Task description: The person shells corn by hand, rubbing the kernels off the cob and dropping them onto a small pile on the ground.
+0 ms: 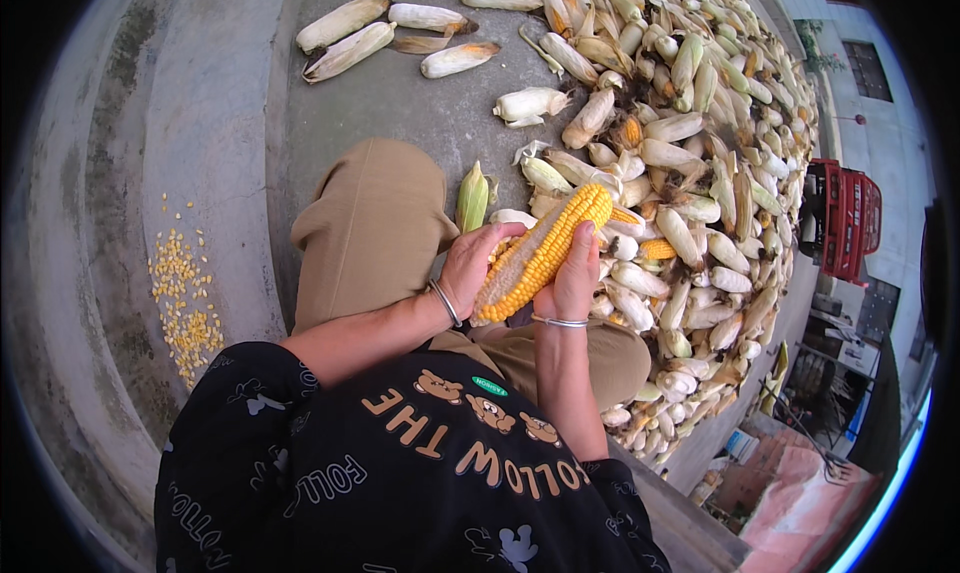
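Observation:
My left hand (pixel 474 264) and my right hand (pixel 574 282) hold one ear of yellow corn (pixel 544 254) between them, over my lap. It is husked and tilted, its rounded end up and to the right. A long strip along its left side is bare of kernels and shows the pale cob. My left thumb lies across that side; the left fingers are mostly hidden behind the ear. My right thumb presses along the opposite side near the upper end. Just beyond the hands, a green-husked ear (pixel 473 198) stands by my knee.
A large heap of corn in dry husks (pixel 675 160) spreads to the right. Several husked-over ears (pixel 349 51) lie apart on the concrete floor (pixel 360 115). Loose yellow kernels (pixel 184 295) are scattered on a ledge at left. A red vehicle (pixel 844 220) stands beyond the heap.

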Tool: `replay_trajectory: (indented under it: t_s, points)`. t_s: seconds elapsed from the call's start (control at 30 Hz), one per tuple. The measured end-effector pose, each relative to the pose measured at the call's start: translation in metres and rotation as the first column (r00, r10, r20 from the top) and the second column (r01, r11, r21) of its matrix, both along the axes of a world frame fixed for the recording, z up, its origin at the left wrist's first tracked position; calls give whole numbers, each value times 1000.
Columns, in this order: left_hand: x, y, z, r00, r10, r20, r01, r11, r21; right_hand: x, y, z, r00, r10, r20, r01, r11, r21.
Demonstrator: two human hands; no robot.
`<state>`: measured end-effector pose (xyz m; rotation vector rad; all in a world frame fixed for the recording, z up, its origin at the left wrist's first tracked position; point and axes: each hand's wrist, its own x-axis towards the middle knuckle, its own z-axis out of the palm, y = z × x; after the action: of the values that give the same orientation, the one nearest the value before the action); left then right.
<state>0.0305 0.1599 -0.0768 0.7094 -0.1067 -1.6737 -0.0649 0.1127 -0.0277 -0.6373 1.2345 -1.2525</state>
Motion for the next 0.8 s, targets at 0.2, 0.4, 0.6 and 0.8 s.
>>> replay_trajectory:
  t_s: [0.2, 0.4, 0.6, 0.8]
  points:
    - [-5, -5, 3, 983, -36, -182, 56, 993, 102, -15, -1, 6, 993, 5, 120, -20, 992, 124]
    - [21, -14, 23, 920, -37, -391, 85, 991, 108, -24, -8, 14, 794, 178, 582, -325, 933, 158]
    - [148, -7, 94, 984, -77, -161, 54, 989, -139, -17, -8, 47, 579, 202, 790, -351, 936, 18]
    - [316, 103, -17, 833, 249, 494, -468, 793, 389, -10, -9, 29, 508, 263, 820, -482, 876, 17]
